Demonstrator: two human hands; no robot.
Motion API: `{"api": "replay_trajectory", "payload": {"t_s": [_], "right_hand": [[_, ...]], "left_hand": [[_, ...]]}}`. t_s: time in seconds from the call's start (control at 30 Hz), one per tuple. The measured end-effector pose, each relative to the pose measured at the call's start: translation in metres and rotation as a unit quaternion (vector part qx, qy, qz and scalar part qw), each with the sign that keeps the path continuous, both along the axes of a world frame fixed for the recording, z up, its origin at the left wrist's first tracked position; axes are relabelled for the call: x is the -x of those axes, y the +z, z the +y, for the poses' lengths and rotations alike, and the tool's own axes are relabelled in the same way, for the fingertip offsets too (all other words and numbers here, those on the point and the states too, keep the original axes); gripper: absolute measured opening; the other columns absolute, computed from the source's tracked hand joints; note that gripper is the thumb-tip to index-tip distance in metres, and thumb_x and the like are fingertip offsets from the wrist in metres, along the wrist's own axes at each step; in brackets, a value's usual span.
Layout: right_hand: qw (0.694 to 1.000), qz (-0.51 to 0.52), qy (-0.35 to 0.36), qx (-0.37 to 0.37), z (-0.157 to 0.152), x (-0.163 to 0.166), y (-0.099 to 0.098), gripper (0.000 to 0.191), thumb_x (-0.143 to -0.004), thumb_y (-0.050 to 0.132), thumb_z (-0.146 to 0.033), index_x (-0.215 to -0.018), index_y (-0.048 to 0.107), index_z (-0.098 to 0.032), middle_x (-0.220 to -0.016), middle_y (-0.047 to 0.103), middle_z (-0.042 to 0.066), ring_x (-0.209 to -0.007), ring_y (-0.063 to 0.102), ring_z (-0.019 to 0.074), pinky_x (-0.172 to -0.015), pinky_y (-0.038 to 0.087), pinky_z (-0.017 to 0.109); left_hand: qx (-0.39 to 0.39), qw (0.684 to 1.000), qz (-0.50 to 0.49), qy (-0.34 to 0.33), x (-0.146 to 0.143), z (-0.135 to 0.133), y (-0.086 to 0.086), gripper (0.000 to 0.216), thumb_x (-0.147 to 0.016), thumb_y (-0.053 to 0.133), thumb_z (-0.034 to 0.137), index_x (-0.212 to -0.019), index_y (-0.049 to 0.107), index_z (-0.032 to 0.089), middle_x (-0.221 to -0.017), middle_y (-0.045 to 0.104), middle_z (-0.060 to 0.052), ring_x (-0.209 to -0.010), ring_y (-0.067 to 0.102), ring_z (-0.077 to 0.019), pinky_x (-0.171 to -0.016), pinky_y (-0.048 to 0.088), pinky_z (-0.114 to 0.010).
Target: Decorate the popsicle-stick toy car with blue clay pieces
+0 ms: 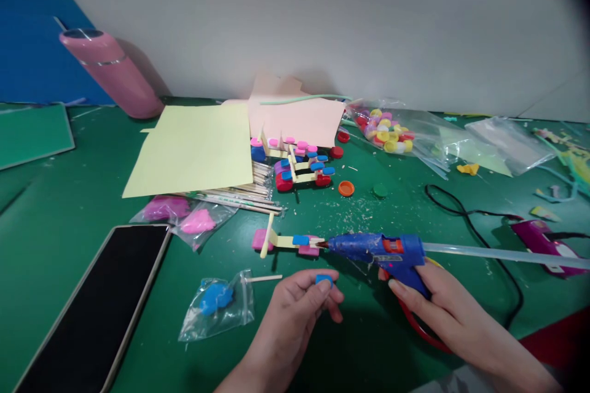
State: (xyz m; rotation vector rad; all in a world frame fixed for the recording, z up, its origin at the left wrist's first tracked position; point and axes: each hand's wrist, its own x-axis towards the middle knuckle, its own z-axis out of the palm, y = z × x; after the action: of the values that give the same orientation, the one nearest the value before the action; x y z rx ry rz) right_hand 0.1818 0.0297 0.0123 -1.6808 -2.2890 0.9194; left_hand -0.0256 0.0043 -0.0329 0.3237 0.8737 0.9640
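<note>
My right hand (445,301) grips the handle of a blue hot glue gun (369,249), with a long clear glue stick (483,253) jutting from its rear. The gun's nozzle meets the right end of a small stick-built model (283,241), beside a blue piece (301,240) on top. Pink blocks (262,239) sit under the model's ends. Below it, my left hand (304,301) pinches a small blue piece (324,280) between thumb and fingers. Whether the nozzle touches the stick or hovers just above it is hard to tell.
Finished-looking models (304,169) stand behind, near a bag of colourful caps (385,129). Left lie a phone (99,313), yellow paper (193,147) and a bag of blue clay (216,301). A pink bottle (113,73) leans on the wall. A black cord (470,215) runs right.
</note>
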Motion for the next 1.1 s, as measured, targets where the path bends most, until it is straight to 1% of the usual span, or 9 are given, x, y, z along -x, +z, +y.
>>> {"api": "replay_trajectory", "payload": {"t_s": [0.13, 0.2, 0.3, 0.37, 0.43, 0.53, 0.77, 0.93, 1.1], "right_hand": [[1.000, 0.009, 0.002, -0.024, 0.001, 0.003, 0.001, 0.026, -0.084, 0.042, -0.040, -0.091, 0.058, -0.020, -0.079, 0.063, 0.005, -0.070, 0.059, 0.0179, -0.064, 0.049, 0.026], [1.000, 0.013, 0.002, -0.027, 0.002, 0.003, 0.002, 0.026, -0.084, 0.042, -0.039, -0.089, 0.059, -0.020, -0.080, 0.064, 0.005, -0.071, 0.060, 0.0179, -0.064, 0.050, 0.026], [1.000, 0.011, -0.003, -0.028, 0.004, 0.000, 0.003, 0.026, -0.084, 0.043, -0.039, -0.090, 0.059, -0.020, -0.083, 0.065, 0.005, -0.074, 0.061, 0.0177, -0.065, 0.050, 0.024], [1.000, 0.005, -0.005, -0.027, 0.004, -0.002, 0.003, 0.027, -0.084, 0.043, -0.040, -0.090, 0.059, -0.020, -0.083, 0.065, 0.005, -0.073, 0.061, 0.0177, -0.064, 0.050, 0.023], [1.000, 0.005, -0.004, -0.021, 0.003, -0.003, 0.002, 0.027, -0.083, 0.043, -0.040, -0.091, 0.059, -0.020, -0.084, 0.065, 0.005, -0.074, 0.061, 0.0178, -0.065, 0.050, 0.024], [1.000, 0.020, -0.003, -0.001, 0.001, -0.004, 0.001, 0.027, -0.084, 0.042, -0.040, -0.095, 0.058, -0.021, -0.089, 0.064, 0.004, -0.079, 0.060, 0.0182, -0.069, 0.049, 0.025], [0.999, 0.035, -0.023, 0.033, 0.000, -0.004, -0.001, 0.026, -0.085, 0.041, -0.041, -0.094, 0.056, -0.022, -0.092, 0.063, 0.004, -0.084, 0.058, 0.0190, -0.074, 0.047, 0.028], [0.997, 0.043, -0.031, 0.048, 0.001, -0.002, -0.002, 0.027, -0.085, 0.040, -0.042, -0.097, 0.055, -0.022, -0.094, 0.062, 0.004, -0.086, 0.057, 0.0187, -0.076, 0.046, 0.029], [0.999, 0.028, -0.007, 0.034, 0.000, 0.000, -0.002, 0.027, -0.086, 0.039, -0.041, -0.093, 0.055, -0.020, -0.084, 0.061, 0.005, -0.076, 0.058, 0.0177, -0.067, 0.047, 0.027]], "left_hand": [[-0.030, 0.997, 0.072, -0.011, 0.001, -0.001, 0.000, 0.016, -0.077, 0.054, 0.024, -0.087, 0.063, 0.015, -0.066, 0.061, -0.002, -0.056, 0.053, -0.0097, -0.060, 0.040, -0.024], [-0.121, 0.977, 0.175, -0.006, 0.002, -0.005, 0.000, 0.017, -0.078, 0.052, 0.023, -0.089, 0.062, 0.016, -0.072, 0.060, -0.003, -0.062, 0.055, -0.0114, -0.062, 0.042, -0.026], [-0.336, 0.876, 0.344, 0.037, 0.004, -0.012, -0.002, 0.023, -0.076, 0.051, 0.012, -0.097, 0.059, 0.017, -0.089, 0.056, -0.007, -0.080, 0.056, -0.0154, -0.070, 0.044, -0.028], [-0.416, 0.798, 0.433, 0.058, 0.005, -0.017, -0.004, 0.033, -0.074, 0.049, 0.005, -0.104, 0.055, 0.017, -0.101, 0.051, -0.009, -0.090, 0.053, -0.0164, -0.076, 0.044, -0.029], [-0.425, 0.747, 0.508, 0.063, 0.008, -0.021, -0.006, 0.036, -0.073, 0.049, 0.002, -0.105, 0.054, 0.017, -0.110, 0.045, -0.010, -0.095, 0.051, -0.0163, -0.080, 0.043, -0.028], [-0.405, 0.702, 0.581, 0.072, 0.011, -0.022, -0.009, 0.033, -0.072, 0.051, 0.004, -0.101, 0.056, 0.017, -0.117, 0.041, -0.011, -0.098, 0.049, -0.0171, -0.082, 0.043, -0.028], [-0.404, 0.659, 0.629, 0.082, 0.014, -0.015, -0.010, 0.023, -0.073, 0.051, 0.007, -0.093, 0.059, 0.013, -0.125, 0.042, -0.016, -0.098, 0.051, -0.0197, -0.080, 0.047, -0.031], [-0.391, 0.659, 0.639, 0.070, 0.013, -0.012, -0.013, 0.019, -0.075, 0.049, 0.011, -0.089, 0.062, 0.012, -0.122, 0.046, -0.020, -0.091, 0.056, -0.0205, -0.076, 0.049, -0.033], [-0.380, 0.662, 0.643, 0.062, 0.013, -0.014, -0.018, 0.020, -0.075, 0.050, 0.014, -0.090, 0.062, 0.012, -0.121, 0.047, -0.020, -0.092, 0.057, -0.0220, -0.075, 0.051, -0.035]]}}
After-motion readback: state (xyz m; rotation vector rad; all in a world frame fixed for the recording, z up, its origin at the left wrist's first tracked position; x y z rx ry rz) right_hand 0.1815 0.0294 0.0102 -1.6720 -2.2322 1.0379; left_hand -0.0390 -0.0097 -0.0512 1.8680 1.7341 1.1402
